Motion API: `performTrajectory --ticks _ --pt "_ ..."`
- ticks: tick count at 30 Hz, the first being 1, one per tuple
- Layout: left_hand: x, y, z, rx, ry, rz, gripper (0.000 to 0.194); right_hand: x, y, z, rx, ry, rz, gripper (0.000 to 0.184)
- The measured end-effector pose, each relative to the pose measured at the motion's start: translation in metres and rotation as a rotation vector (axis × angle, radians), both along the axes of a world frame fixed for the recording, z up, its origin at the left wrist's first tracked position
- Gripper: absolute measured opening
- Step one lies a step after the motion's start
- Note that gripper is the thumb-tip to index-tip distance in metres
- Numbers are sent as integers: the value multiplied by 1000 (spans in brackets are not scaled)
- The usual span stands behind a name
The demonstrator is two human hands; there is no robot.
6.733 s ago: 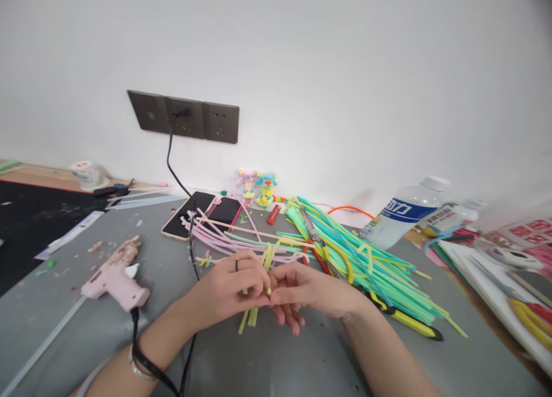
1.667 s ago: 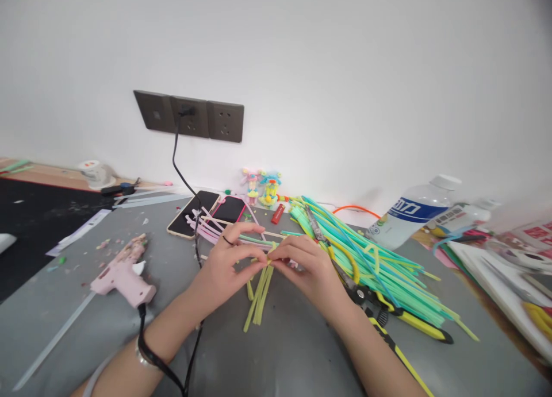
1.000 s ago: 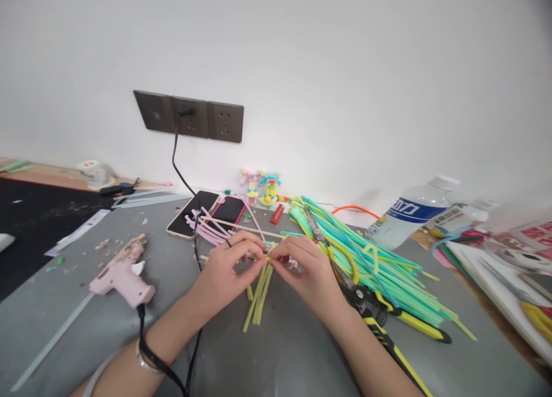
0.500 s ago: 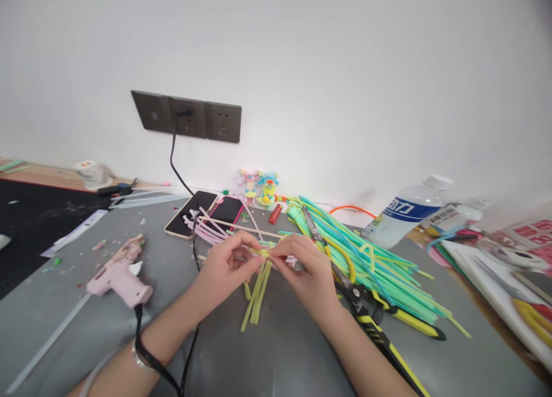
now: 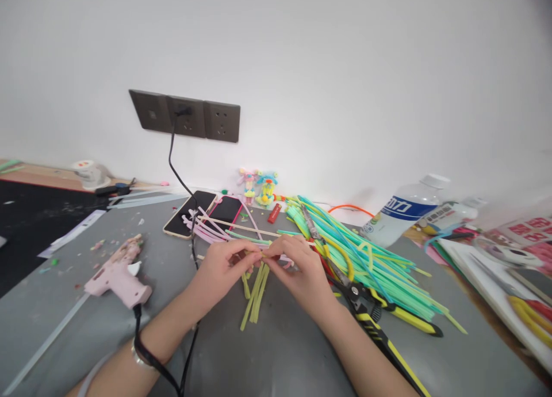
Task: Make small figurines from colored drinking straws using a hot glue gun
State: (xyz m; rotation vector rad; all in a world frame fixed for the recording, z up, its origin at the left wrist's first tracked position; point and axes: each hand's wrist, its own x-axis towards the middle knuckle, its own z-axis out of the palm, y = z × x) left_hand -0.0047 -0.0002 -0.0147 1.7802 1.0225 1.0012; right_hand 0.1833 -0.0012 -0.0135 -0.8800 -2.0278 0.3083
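Yellow-green strips (image 5: 255, 290), pink glue gun (image 5: 115, 276), grey table (image 5: 276, 351), possibly teal-green straw pile (image 5: 379, 268)

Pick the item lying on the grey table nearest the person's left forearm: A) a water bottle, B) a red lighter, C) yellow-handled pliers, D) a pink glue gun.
D: the pink glue gun lies just beside the left forearm; the other items sit farther right or back.

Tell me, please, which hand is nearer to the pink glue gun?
Left. The left hand pinches the yellow-green strips a short way right of the pink glue gun; the right hand is farther right.
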Motion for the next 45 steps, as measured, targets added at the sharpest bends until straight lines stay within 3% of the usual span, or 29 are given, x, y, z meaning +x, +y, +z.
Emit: performTrajectory --ticks 5,10,17,23,28,32,38,45 --pt "-4 5 -1 119 119 52 19 7 5 0 -121 -98 46 12" --pt "-9 11 -5 212 245 81 16 13 12 -12 -80 -304 47 14" --pt "-9 11 -6 230 168 136 19 11 10 -16 -84 -422 87 21" --pt "-9 14 -12 237 126 158 14 14 12 -11 -109 -442 110 14" --pt "-8 14 -8 233 117 216 15 22 16 0 -26 -236 118 9" --pt "-8 13 -7 227 106 197 14 24 14 4 -37 25 16 14" --pt "-6 8 -7 212 126 126 13 17 14 -6 -404 569 -64 33" --pt "-2 6 -7 224 95 93 16 9 13 -9 -851 821 58 27"
